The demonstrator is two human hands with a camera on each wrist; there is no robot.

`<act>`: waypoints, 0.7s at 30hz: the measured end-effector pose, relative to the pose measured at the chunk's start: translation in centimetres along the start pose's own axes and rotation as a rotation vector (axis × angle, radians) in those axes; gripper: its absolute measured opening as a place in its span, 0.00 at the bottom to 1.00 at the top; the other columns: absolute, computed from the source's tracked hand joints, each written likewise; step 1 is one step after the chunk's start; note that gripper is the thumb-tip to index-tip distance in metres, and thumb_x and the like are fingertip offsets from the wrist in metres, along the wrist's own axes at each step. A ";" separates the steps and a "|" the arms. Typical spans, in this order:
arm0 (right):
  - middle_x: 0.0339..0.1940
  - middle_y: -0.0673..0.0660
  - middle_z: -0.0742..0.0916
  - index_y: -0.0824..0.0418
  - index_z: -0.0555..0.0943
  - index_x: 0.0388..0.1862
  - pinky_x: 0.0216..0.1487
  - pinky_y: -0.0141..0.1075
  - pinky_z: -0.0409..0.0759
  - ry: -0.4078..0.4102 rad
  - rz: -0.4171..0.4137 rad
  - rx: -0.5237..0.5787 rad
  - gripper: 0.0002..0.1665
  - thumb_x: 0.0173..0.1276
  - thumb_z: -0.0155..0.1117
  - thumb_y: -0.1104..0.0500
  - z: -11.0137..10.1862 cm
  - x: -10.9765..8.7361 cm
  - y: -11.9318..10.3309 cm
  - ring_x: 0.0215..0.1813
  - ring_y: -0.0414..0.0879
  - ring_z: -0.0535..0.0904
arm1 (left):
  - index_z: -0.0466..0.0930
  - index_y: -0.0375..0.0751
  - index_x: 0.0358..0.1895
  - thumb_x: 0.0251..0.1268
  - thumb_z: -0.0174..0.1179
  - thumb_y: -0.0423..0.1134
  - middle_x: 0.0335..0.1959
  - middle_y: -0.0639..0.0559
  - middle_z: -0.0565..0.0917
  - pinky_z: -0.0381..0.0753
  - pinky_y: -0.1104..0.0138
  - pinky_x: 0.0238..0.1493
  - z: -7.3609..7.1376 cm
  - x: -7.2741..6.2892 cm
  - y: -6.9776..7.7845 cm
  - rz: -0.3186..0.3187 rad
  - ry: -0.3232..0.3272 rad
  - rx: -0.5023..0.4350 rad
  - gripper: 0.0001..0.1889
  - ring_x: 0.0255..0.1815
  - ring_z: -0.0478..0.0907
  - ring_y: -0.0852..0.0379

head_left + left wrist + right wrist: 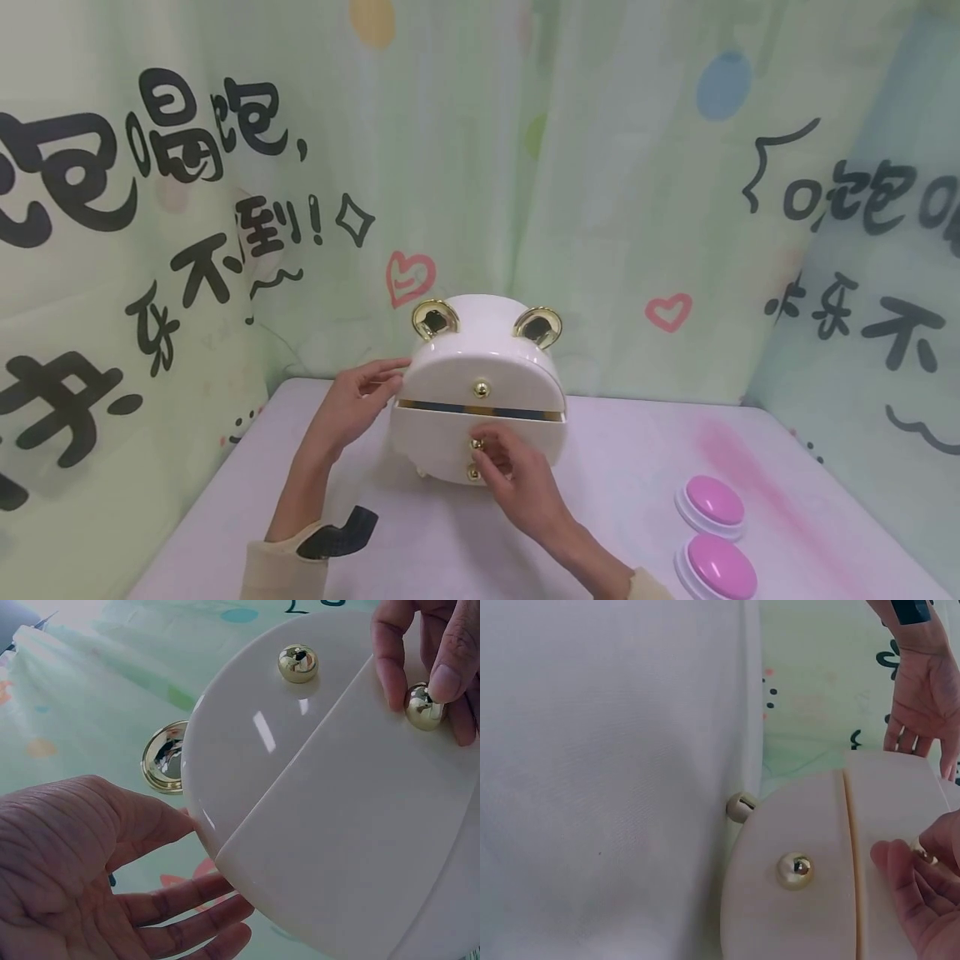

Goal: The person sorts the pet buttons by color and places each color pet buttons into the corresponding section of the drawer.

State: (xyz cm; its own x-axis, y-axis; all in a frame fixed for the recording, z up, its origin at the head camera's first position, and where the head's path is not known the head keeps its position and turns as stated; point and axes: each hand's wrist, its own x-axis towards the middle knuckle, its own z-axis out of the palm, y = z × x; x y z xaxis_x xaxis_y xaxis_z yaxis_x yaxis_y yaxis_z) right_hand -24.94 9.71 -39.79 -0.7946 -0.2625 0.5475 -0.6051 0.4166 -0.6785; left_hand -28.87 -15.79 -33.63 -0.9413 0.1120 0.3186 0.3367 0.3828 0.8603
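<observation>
A glossy white rounded drawer box (450, 437) with gold-rimmed ears stands on the table. Three gold knobs run down its front. Its middle drawer (322, 817) is pulled out slightly, showing a dark gap along the top edge in the head view. My right hand (521, 483) pinches the gold middle knob (424, 707) between thumb and fingers. At the box's left side, my left hand (360, 404) rests its thumb and extended fingers against the edge, as the left wrist view (97, 862) also shows. Near the right hand sits the bottom knob (794, 871).
Two pink push buttons with white bases, a farther one (715, 500) and a nearer one (722, 567), stand on the table's right. A pale curtain (622, 208) with writing and hearts hangs behind and beside the white table (637, 450).
</observation>
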 end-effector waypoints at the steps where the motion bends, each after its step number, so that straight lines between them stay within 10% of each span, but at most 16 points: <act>1: 0.37 0.55 0.89 0.56 0.81 0.53 0.35 0.31 0.83 0.003 -0.001 0.000 0.14 0.71 0.66 0.68 0.0 0.0 0.0 0.35 0.47 0.86 | 0.79 0.44 0.67 0.78 0.57 0.40 0.60 0.38 0.84 0.79 0.56 0.52 0.0 0.0 0.0 0.001 -0.002 -0.002 0.19 0.58 0.80 0.44; 21: 0.38 0.57 0.90 0.60 0.81 0.53 0.38 0.32 0.84 0.026 -0.021 0.033 0.13 0.71 0.66 0.69 0.1 0.8 0.7 0.38 0.45 0.87 | 0.78 0.44 0.68 0.75 0.60 0.41 0.61 0.38 0.83 0.77 0.43 0.61 -0.1 -0.2 0.4 -0.005 -0.011 -0.003 0.21 0.62 0.79 0.40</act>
State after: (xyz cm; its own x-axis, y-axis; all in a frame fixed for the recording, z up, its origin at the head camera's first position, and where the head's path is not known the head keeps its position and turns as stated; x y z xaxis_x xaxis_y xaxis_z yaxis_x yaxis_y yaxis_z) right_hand -26.02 9.74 -39.92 -0.7805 -0.2475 0.5740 -0.6231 0.3826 -0.6822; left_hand -28.52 -15.74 -33.36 -0.9432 0.1203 0.3098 0.3320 0.3803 0.8632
